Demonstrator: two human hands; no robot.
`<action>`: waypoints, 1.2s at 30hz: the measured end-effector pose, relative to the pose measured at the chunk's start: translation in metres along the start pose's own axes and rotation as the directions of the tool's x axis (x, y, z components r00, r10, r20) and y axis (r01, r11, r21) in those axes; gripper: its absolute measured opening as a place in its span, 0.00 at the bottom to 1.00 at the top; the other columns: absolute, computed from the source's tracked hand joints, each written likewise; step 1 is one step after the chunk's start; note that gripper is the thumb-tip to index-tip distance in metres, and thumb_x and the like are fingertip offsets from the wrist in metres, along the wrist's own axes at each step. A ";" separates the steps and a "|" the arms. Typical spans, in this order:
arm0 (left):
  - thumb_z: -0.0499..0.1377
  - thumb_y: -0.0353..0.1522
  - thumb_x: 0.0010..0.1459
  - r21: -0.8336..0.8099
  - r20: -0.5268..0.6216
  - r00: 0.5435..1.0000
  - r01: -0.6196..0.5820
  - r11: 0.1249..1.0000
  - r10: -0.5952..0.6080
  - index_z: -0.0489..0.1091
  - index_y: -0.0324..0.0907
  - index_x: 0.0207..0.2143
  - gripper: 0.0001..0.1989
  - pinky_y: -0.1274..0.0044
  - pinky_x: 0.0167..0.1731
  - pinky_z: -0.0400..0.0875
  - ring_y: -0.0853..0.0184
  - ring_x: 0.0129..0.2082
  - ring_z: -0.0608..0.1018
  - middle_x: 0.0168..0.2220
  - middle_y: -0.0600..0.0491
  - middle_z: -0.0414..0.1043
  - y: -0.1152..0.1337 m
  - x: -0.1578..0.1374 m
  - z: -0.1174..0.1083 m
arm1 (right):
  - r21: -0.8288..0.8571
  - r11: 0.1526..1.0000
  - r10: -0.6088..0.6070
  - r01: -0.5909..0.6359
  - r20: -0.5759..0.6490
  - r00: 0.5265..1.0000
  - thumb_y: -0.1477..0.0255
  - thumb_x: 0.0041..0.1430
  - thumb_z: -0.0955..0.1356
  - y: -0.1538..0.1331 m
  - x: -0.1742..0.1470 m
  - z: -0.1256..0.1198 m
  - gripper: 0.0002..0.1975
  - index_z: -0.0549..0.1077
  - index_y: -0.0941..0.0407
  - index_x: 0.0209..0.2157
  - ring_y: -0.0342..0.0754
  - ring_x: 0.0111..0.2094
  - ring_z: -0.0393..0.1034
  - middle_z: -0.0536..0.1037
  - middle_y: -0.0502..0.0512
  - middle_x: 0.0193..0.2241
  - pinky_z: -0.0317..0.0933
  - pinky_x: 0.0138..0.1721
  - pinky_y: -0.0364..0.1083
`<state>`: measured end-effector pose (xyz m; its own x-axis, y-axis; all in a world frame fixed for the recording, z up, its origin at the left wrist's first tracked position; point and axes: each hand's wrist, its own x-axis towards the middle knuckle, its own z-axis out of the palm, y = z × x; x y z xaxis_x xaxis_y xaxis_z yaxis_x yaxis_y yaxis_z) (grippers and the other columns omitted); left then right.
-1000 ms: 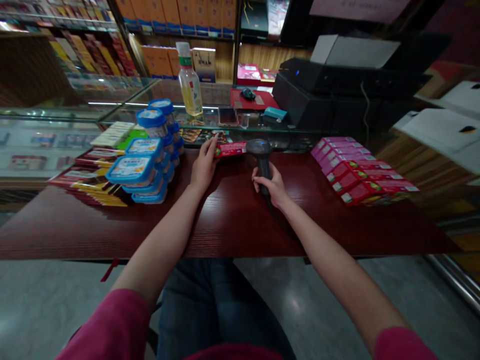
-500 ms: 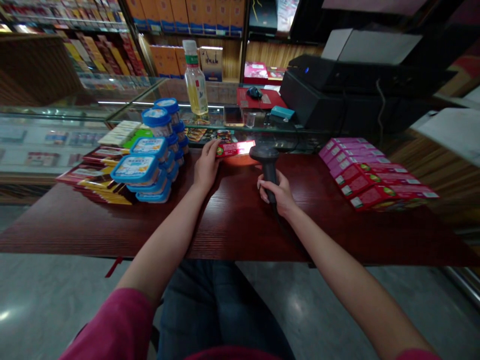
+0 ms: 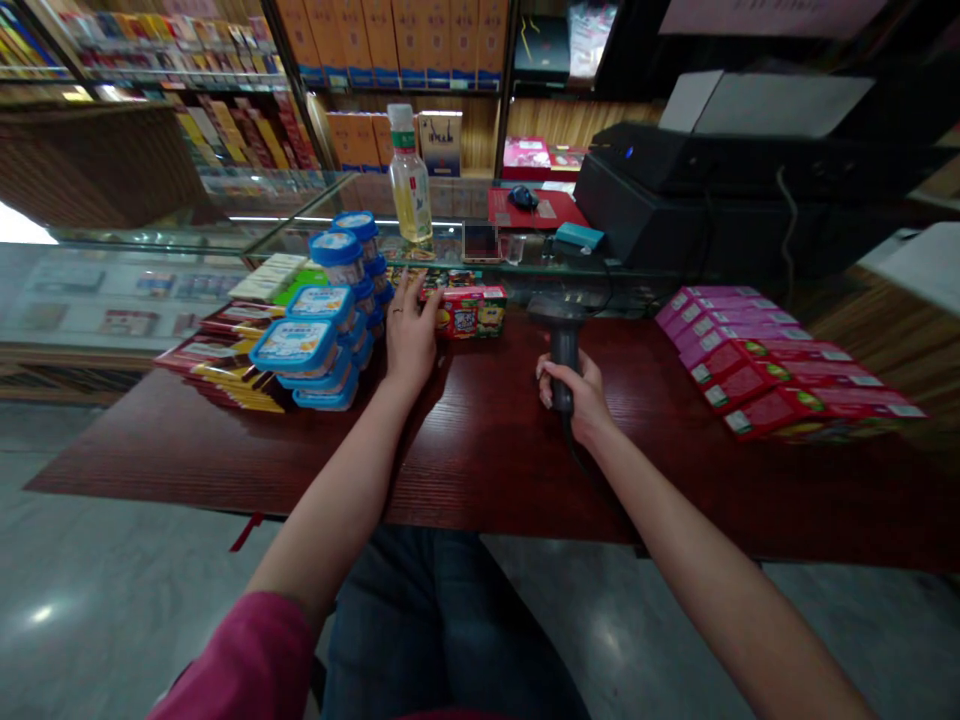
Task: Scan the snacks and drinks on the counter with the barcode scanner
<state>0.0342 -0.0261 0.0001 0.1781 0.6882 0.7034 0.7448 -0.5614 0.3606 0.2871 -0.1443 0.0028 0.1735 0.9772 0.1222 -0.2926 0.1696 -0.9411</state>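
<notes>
My left hand (image 3: 411, 338) is at the left end of a small red snack box (image 3: 471, 313), fingers over that end and partly hiding it. The box's printed front faces me, near the counter's back edge. In my right hand (image 3: 577, 390) is a black handheld barcode scanner (image 3: 564, 345), gripped round its handle, head up. The scanner is to the right of the box, a gap between them. Just left of my left hand stand stacked blue-lidded tubs (image 3: 300, 345). More red boxes (image 3: 795, 385) lie in a row at the right, beside pink boxes (image 3: 720, 315).
Brown and yellow packets (image 3: 225, 350) are piled at the left of the dark wooden counter (image 3: 480, 450). Behind it, a glass case bears a bottle (image 3: 409, 190), a phone (image 3: 480, 242) and a mouse (image 3: 523, 197). Black equipment (image 3: 720, 220) stands at the back right.
The red box has turned so its printed front shows instead of a narrow side. The bright scanner light on it is gone. The scanner now stands farther from the box.
</notes>
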 end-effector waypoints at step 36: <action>0.54 0.24 0.64 -0.147 0.094 0.956 -0.263 0.953 0.278 0.61 0.48 0.73 0.36 0.55 0.77 0.52 0.58 0.78 0.57 0.76 0.46 0.58 0.066 0.006 0.037 | 0.000 0.967 -0.236 0.255 -0.380 0.894 0.66 0.51 0.76 -0.037 -0.063 -0.077 0.19 0.72 0.51 0.44 0.38 0.17 0.63 0.75 0.43 0.28 0.57 0.16 0.40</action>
<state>0.1083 -0.0422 0.0050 0.4380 0.5448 0.7151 0.5686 -0.7840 0.2490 0.3592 -0.2221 0.0059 0.5818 0.7854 0.2113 -0.2388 0.4133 -0.8787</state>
